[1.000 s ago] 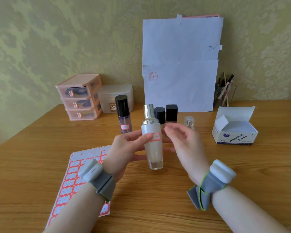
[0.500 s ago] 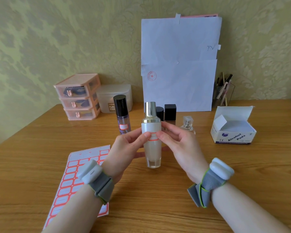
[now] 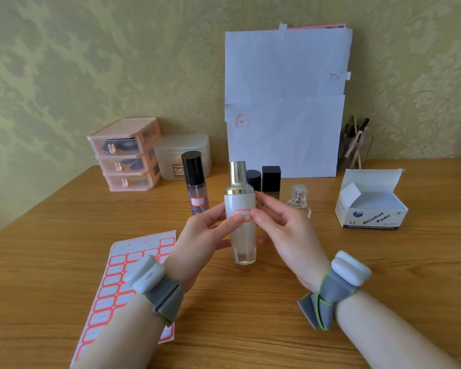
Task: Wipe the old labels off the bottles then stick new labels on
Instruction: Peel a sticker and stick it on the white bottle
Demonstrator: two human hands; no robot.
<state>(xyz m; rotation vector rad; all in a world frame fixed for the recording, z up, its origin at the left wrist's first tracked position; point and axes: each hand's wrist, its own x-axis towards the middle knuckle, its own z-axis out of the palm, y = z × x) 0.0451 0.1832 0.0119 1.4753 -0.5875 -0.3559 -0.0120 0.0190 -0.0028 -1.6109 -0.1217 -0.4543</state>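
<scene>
A white bottle (image 3: 242, 235) with a gold cap stands upright on the wooden table (image 3: 277, 328) at the centre. A red-bordered label (image 3: 242, 214) sits on its front. My left hand (image 3: 205, 235) grips the bottle from the left, thumb on the label's left end. My right hand (image 3: 285, 230) grips it from the right, thumb on the label's right end. A sheet of red-bordered labels (image 3: 117, 288) lies at the front left, partly under my left wrist. Behind, a purple bottle with a black cap (image 3: 194, 182) carries a similar label.
Two black-capped bottles (image 3: 264, 179) and a small clear perfume bottle (image 3: 298, 201) stand behind my hands. An open box of alcohol pads (image 3: 370, 206) is at the right. Pink mini drawers (image 3: 128, 155), a plastic container (image 3: 181, 153), papers (image 3: 285, 102) and a pen holder (image 3: 354, 145) line the wall.
My right hand came in from the side and closed on the bottle, its thumb landing on the label. The bottle shifted slightly. My left hand kept its hold.
</scene>
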